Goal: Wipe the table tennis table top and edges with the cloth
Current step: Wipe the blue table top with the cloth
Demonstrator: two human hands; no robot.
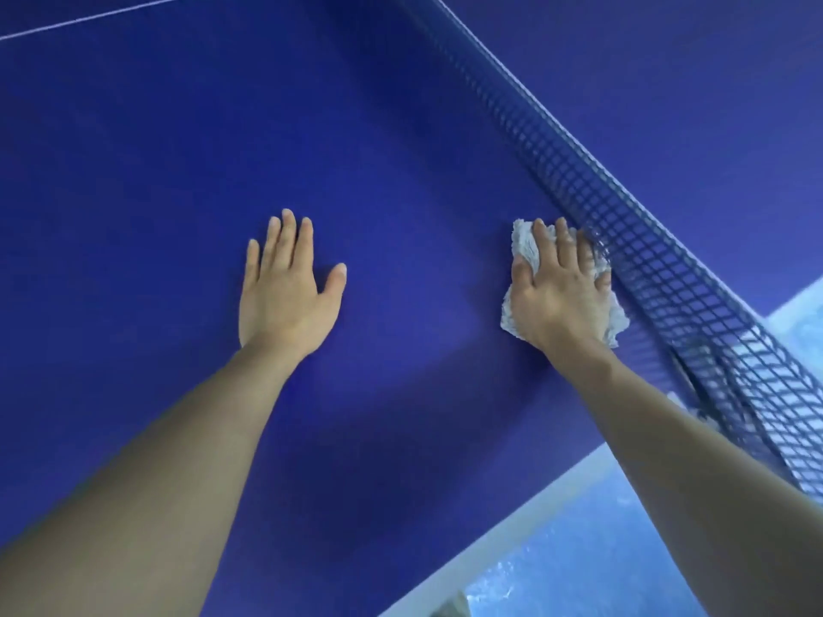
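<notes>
Head view, one frame, looking down on a blue table tennis table [156, 171]; places are given relative to the net.

Net [645, 260]: dark mesh with a pale top band, running from the top centre of the frame down to the right edge. It stands upright on the table top and splits the blue surface into a large near half and a far half, which is seen beyond the mesh.

Cloth [521, 242]: pale, crumpled, lying flat on the near half of the table, just beside the foot of the net. Its upper corner and lower edges show around the hand that covers it.

Right hand [561, 296]: palm down on the cloth, pressing it to the table top. Fingers are stretched forward and slightly spread, not curled round the fabric; the outer fingertips reach the base of the net, where the mesh blurs them.

Left hand [285, 296]: palm down on the bare table top, well apart from the net and from the cloth. Fingers are straight and close together, the thumb is spread out towards the net side, and it holds nothing.

White line [89, 20]: thin, crossing the table top at the upper left corner, far from both hands.

Table edge [512, 545]: pale strip at the lower right, meeting the net's near end.

Floor [592, 567]: mottled light blue, visible past that edge.
</notes>
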